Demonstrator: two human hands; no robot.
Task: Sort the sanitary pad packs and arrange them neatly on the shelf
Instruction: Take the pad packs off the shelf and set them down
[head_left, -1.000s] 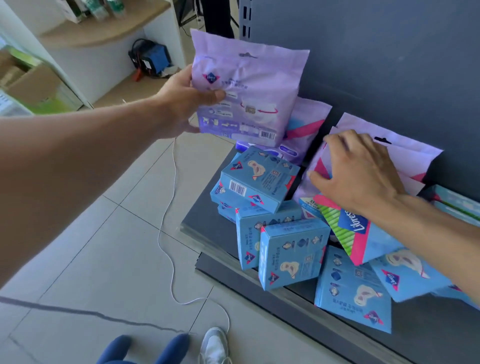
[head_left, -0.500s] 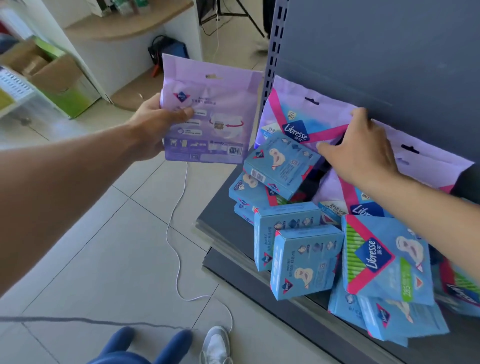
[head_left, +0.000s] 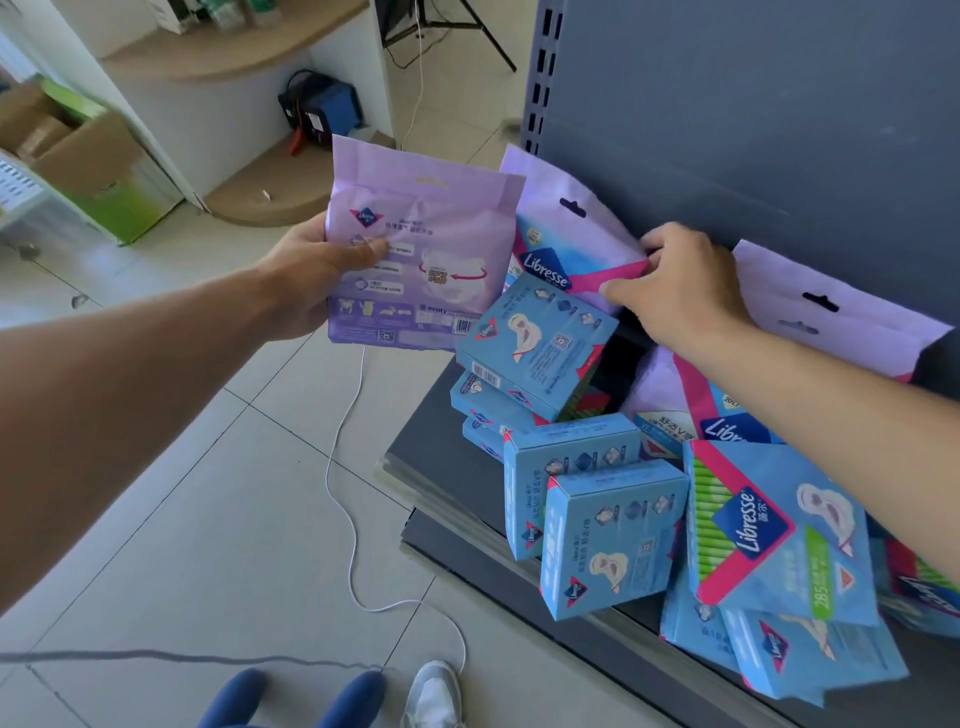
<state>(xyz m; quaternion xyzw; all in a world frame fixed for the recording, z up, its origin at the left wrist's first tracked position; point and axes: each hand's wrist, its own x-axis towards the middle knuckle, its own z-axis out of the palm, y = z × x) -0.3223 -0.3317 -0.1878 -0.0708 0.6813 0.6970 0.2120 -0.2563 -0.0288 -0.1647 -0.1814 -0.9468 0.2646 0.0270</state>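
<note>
My left hand (head_left: 322, 265) grips a purple pad pack (head_left: 421, 244) by its left edge and holds it upright in the air, left of the shelf. My right hand (head_left: 680, 286) pinches the right edge of a second purple Libresse pack (head_left: 561, 228) that leans against the grey back panel (head_left: 753, 114). More purple packs (head_left: 831, 322) lean to the right, partly hidden by my right arm. Several light-blue boxes (head_left: 613, 535) and a blue flat pack (head_left: 779, 530) lie jumbled on the dark grey shelf (head_left: 441, 447).
A white cable (head_left: 343, 467) trails over the tiled floor beside the shelf. A white shoe (head_left: 431, 696) and blue legs show at the bottom edge. A white counter with wooden ledges (head_left: 234, 47), a blue device (head_left: 327, 111) and cardboard boxes (head_left: 78, 156) stand at the back left.
My left hand has carried the purple pack down and leftward, away from the shelf. My right hand left the pile, reached the second purple pack against the back panel and pinched its edge.
</note>
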